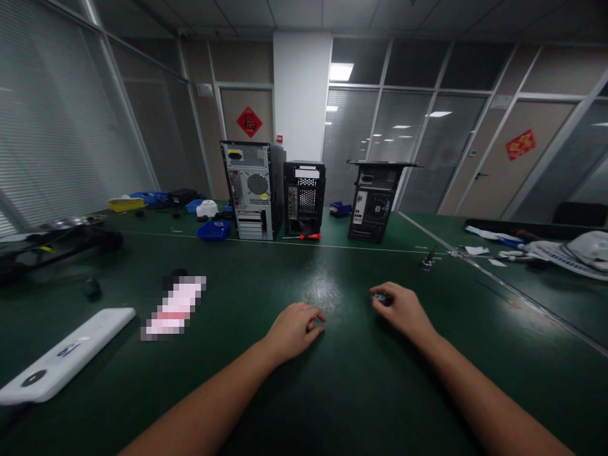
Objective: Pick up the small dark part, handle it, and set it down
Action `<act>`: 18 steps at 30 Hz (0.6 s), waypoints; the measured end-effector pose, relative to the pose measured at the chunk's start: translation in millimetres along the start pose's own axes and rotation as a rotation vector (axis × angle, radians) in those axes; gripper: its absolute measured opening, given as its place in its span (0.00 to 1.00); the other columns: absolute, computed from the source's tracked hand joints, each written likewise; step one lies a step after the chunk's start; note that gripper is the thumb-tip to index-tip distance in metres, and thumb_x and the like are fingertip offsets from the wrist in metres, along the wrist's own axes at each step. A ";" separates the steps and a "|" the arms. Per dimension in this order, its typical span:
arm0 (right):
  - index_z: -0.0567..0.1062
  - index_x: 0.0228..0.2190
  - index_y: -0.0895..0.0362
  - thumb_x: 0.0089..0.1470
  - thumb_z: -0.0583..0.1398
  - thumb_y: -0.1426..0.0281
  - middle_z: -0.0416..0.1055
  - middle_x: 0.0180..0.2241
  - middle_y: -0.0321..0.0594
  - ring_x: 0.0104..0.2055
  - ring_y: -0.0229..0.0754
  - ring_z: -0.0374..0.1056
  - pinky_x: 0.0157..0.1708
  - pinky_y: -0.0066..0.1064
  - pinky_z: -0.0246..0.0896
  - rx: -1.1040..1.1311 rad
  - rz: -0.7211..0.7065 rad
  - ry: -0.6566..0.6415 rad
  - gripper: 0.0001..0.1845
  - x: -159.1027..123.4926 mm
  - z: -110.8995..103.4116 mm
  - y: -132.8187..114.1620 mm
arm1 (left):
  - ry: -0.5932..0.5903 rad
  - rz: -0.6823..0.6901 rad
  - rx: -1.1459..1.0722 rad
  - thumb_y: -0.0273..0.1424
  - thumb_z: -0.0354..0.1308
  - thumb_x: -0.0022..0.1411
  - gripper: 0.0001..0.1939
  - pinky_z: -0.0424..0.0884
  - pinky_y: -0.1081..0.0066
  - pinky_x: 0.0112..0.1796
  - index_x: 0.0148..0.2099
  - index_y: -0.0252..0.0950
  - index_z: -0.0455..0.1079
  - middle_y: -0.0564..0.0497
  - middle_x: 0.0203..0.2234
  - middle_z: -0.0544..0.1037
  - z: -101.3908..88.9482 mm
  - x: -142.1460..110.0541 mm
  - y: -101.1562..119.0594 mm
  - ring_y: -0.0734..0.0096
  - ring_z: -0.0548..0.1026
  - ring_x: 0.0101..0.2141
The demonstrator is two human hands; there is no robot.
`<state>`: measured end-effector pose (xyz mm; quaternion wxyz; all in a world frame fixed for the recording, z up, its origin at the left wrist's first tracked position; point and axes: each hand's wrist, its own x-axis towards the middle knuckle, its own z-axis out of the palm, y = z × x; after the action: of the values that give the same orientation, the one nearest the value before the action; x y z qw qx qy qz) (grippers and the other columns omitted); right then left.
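My left hand (297,328) rests on the green tabletop (304,266) with its fingers loosely bent. A gap shows between thumb and forefinger, and nothing is visible in it. To the right, my right hand (401,308) is closed around a small dark object (382,297) at the table surface. Most of that object is hidden by the fingers, so its kind is unclear. Beyond the hands, a red-handled screwdriver (310,236) lies in front of a black computer case (304,190).
A larger computer case (251,190) and another black case (373,202) stand at the back. A blue tray (213,230) sits left of them. A white power strip-like slab (66,354) lies at left. A small metal part (428,259) stands at right, near a white cap (586,250).
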<state>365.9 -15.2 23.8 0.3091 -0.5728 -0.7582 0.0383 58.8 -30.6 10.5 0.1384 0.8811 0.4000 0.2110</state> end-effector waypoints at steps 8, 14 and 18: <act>0.82 0.44 0.56 0.57 0.56 0.57 0.79 0.41 0.49 0.45 0.55 0.73 0.40 0.41 0.66 -0.472 0.475 0.183 0.23 -9.4 -40.4 126.5 | 0.021 -0.066 0.014 0.31 0.61 0.63 0.07 0.64 0.68 0.40 0.45 0.40 0.75 0.54 0.29 0.75 -0.8 -0.2 -5.3 0.65 0.72 0.37; 0.80 0.47 0.55 0.57 0.56 0.56 0.79 0.42 0.48 0.44 0.56 0.73 0.39 0.41 0.65 -0.427 0.618 0.234 0.24 -13.6 -39.8 138.4 | 0.038 -0.085 0.017 0.30 0.60 0.63 0.07 0.65 0.68 0.40 0.44 0.40 0.75 0.53 0.29 0.74 0.9 -0.2 -8.3 0.64 0.72 0.37; 0.78 0.48 0.53 0.57 0.56 0.55 0.79 0.41 0.47 0.42 0.55 0.73 0.38 0.42 0.65 -0.371 0.651 0.297 0.23 -11.9 -39.7 139.6 | 0.043 -0.096 0.009 0.30 0.61 0.62 0.07 0.66 0.68 0.41 0.44 0.40 0.75 0.53 0.29 0.74 0.7 -1.0 -8.5 0.64 0.73 0.38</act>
<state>506.0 10.0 -6.8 0.2784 -0.8284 -0.4783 -0.0868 53.1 -26.0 6.1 0.1355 0.8568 0.4456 0.2214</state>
